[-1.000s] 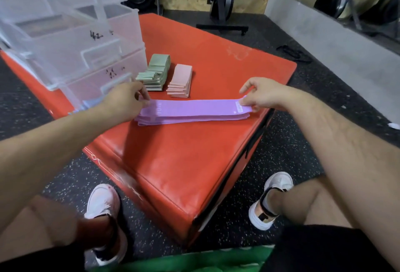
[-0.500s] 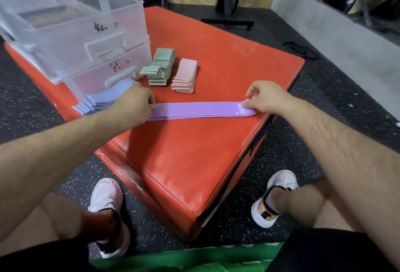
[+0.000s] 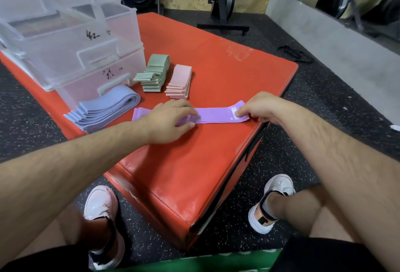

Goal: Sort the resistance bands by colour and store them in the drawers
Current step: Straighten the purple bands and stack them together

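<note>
The stack of purple resistance bands (image 3: 216, 116) is lying flat across the near part of the red padded box (image 3: 194, 163), close to its right edge. The left hand (image 3: 171, 120) is pressing down on the stack's left half with straight fingers. The right hand (image 3: 259, 107) is pinching the stack's right end with curled fingers, beside a white label (image 3: 233, 113). Just left of the purple stack, a fanned pile of blue bands (image 3: 106, 109) is lying against the front of the clear plastic drawer unit (image 3: 71, 40), partly covering the lowest drawer's handle. Folded green bands (image 3: 154, 72) and pink bands (image 3: 179, 81) are sitting side by side behind the purple stack, right of the drawers. A black strap (image 3: 296, 54) is lying on the speckled floor beyond the box.
</note>
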The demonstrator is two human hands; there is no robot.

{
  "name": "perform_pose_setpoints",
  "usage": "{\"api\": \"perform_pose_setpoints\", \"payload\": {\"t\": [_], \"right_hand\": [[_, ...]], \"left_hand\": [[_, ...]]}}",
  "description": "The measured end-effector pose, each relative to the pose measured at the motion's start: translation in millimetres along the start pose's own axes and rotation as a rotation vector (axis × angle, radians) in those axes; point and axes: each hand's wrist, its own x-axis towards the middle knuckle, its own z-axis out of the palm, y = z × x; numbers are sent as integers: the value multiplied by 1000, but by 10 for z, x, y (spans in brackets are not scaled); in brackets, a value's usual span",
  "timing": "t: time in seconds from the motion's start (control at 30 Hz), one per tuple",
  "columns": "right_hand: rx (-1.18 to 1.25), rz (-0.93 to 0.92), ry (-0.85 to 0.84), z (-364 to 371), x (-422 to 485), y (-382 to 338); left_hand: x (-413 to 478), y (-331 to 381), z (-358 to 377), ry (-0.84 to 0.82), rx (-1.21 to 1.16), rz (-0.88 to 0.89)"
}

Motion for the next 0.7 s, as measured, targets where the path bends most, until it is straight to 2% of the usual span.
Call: {"api": "perform_pose_setpoints", "payload": {"t": [0.23, 0.43, 0.6, 0.7], "right_hand": [[155, -45, -12, -249, -14, -8], [262, -94, -74, -685, -196, 95], [277, -162, -134, -516, -278, -151], [256, -207, -171, -300, -289, -423]], "left_hand": [[151, 65, 75, 2, 33, 22], [404, 323, 150, -72, 58, 89], [434, 289, 79, -115, 46, 76], [305, 224, 8, -59, 19, 98]]}}
